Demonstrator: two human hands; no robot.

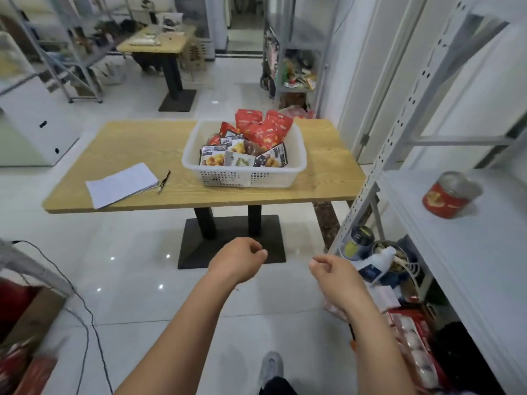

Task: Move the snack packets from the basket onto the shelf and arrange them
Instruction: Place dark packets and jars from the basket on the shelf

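Snack packets point(262, 129) are seen heaped in the basket point(248, 178) at 12 o'clock; left hand point(236, 259) and right hand point(333, 270) are held loosely curled, empty; the heap could be toppled if grabbed carelessly

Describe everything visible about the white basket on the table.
The white plastic basket is rectangular, with a smooth flared rim and perforated lower walls. It sits upright on the wooden table, right of centre, heaped with snack packets: red ones behind, dark and pale ones in front. The left hand and right hand are both apart from it.
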